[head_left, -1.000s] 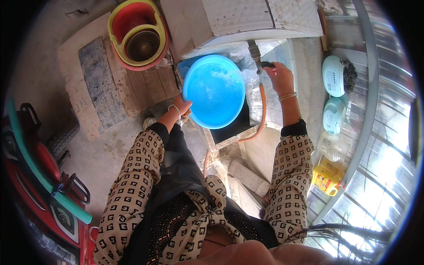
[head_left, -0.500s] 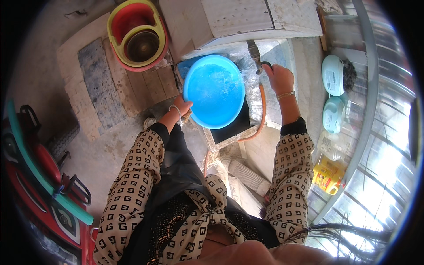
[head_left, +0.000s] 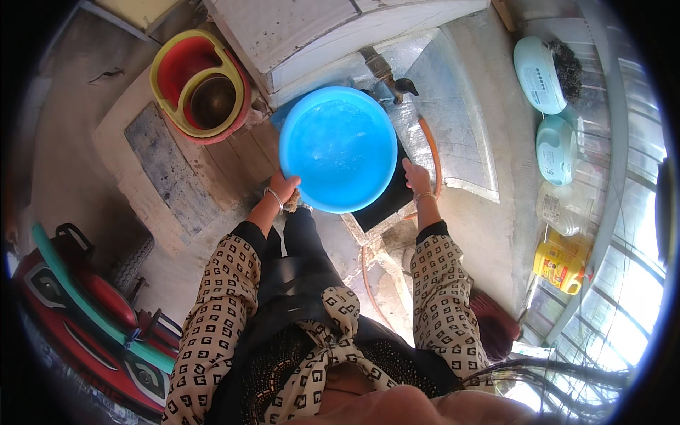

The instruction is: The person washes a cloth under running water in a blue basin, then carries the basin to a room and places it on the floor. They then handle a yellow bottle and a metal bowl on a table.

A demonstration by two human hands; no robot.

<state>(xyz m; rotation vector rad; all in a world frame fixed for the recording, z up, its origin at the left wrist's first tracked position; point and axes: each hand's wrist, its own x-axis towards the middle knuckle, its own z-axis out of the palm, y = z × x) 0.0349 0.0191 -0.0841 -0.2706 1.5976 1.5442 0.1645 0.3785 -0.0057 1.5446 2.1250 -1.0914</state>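
A round blue basin (head_left: 333, 180) with water in it sits on a dark-topped stand in front of me. My left hand (head_left: 286, 188) is closed on the basin's left rim. A small brownish, rag-like thing (head_left: 292, 201) shows just under that hand; whether I hold it too is unclear. To the right of the basin, my right hand (head_left: 419, 178) holds nothing, a small gap from the rim, fingers partly hidden. Beyond the basin, a tap (head_left: 395, 85) with a dark handle sticks out, untouched, and no stream shows from it.
A red and yellow mop bucket (head_left: 237, 106) stands at the far left by wooden boards (head_left: 244, 156). An orange hose (head_left: 433, 152) curves right of the stand. Light-blue bottles (head_left: 556, 149) and a yellow container (head_left: 559, 268) line the right wall. A red vehicle (head_left: 78, 319) is at lower left.
My right hand has left the tap handle and come down and left beside the basin. Bubbling in the water has calmed. The left hand keeps hold of the rim.
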